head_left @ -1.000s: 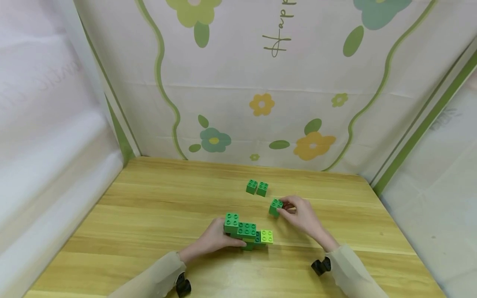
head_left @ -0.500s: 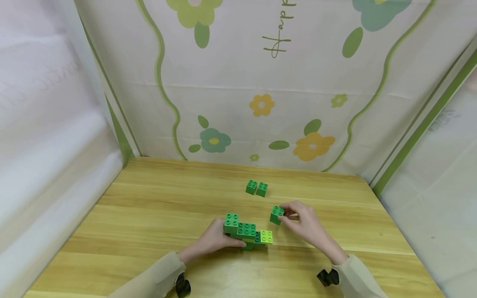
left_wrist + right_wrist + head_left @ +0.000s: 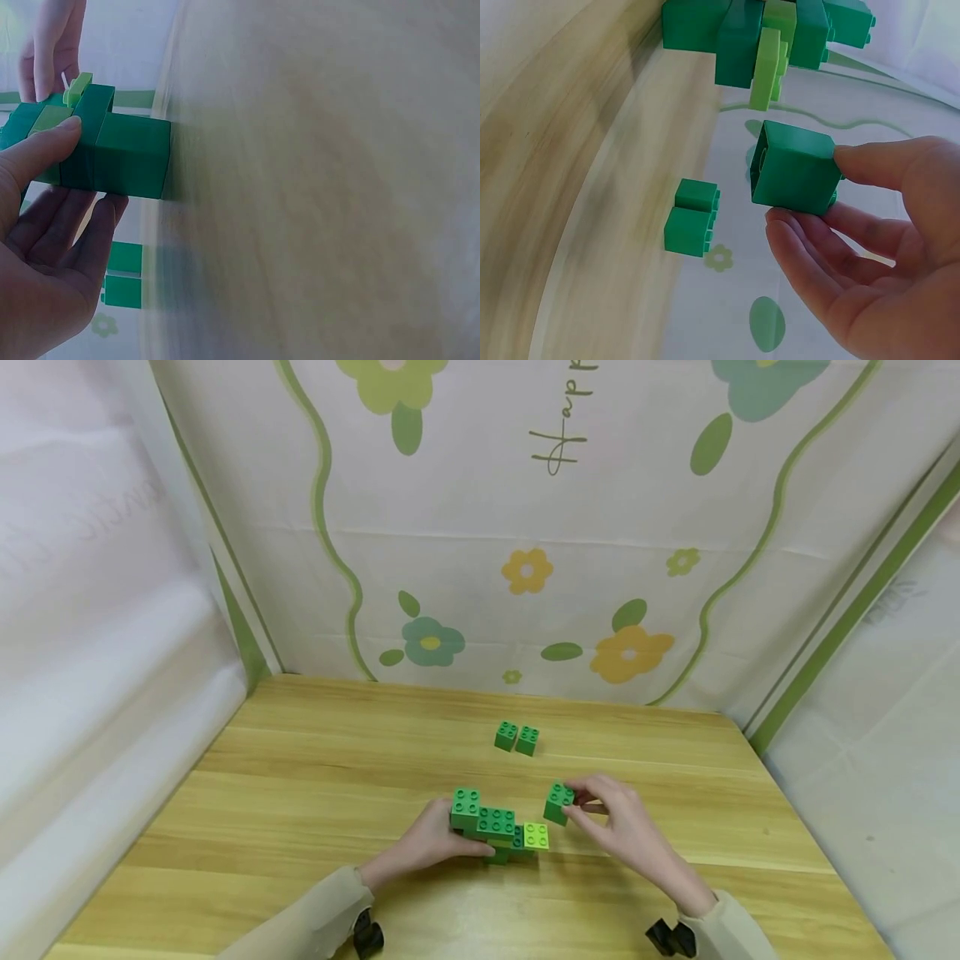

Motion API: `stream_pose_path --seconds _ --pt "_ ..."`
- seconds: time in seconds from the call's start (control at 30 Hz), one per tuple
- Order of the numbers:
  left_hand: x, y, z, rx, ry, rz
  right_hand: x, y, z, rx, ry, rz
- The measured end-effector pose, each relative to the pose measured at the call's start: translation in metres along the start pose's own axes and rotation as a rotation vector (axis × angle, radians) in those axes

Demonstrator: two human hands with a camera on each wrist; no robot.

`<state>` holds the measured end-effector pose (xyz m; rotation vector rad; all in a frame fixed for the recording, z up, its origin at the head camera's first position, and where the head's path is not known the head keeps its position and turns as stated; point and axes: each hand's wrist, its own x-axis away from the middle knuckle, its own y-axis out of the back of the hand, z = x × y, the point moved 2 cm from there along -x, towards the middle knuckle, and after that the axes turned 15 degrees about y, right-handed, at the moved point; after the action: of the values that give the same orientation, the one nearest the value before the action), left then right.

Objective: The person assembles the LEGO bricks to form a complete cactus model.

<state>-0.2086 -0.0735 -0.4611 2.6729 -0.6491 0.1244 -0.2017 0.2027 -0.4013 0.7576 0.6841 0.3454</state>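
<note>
pinching the brick (image 3: 557, 807) between thumb and fingers, the right hand (image 3: 617, 817) holds it above the table (image 3: 337, 760), near the build's (image 3: 497, 822) lime piece (image 3: 536, 836) but apart from it. the left hand (image 3: 429, 840) is clamped round the build, thumb on one side, fingers on the other. hollow underneath, the brick should be light, stiff and tough, though its smooth walls may slip; opposite walls near the studs look the best hold. the build seems safest gripped around its middle. two loose bricks (image 3: 506, 737) sit farther back.
</note>
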Motion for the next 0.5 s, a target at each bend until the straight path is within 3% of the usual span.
stream_pose_path --seconds 0.5 --pt "0.0 0.0 0.0 -0.005 -0.008 -0.007 0.005 0.004 0.015 -0.015 0.071 -0.006"
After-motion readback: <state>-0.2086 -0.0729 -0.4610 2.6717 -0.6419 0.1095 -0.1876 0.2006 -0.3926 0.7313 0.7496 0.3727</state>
